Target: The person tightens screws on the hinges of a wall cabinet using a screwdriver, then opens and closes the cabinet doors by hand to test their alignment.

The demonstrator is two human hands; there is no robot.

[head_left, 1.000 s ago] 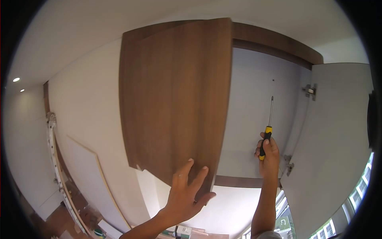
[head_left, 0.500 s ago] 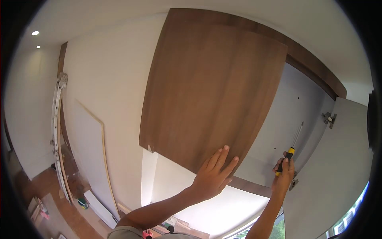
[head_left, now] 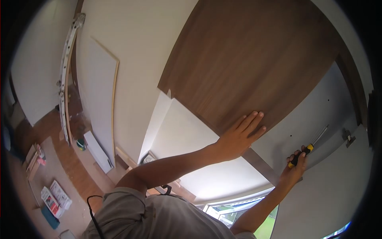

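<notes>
A brown wood-grain cabinet door (head_left: 246,59) covers the left part of a wall cabinet. Flat against its lower edge lies my left hand (head_left: 236,137), fingers stretched out. My right hand (head_left: 296,161) is wrapped round the yellow-and-black handle of a screwdriver (head_left: 307,150), its shaft pointing up and to the right. Behind the screwdriver is the pale cabinet interior (head_left: 310,115), with small dark holes in its panel. A metal hinge (head_left: 348,137) sits near the right side, where a second door (head_left: 338,183) stands swung out.
Far left, a folded ladder (head_left: 65,79) leans upright beside a white board (head_left: 99,95) propped on the wall. Below on the floor lie a white plank (head_left: 98,151), a green-and-black round item (head_left: 81,144) and printed packets (head_left: 55,199). A window (head_left: 238,209) is under the cabinet.
The view has tilted downward and rotated, so more of the floor and my torso shows. My left hand stays on the door, and the screwdriver remains in my right hand, tilted further right.
</notes>
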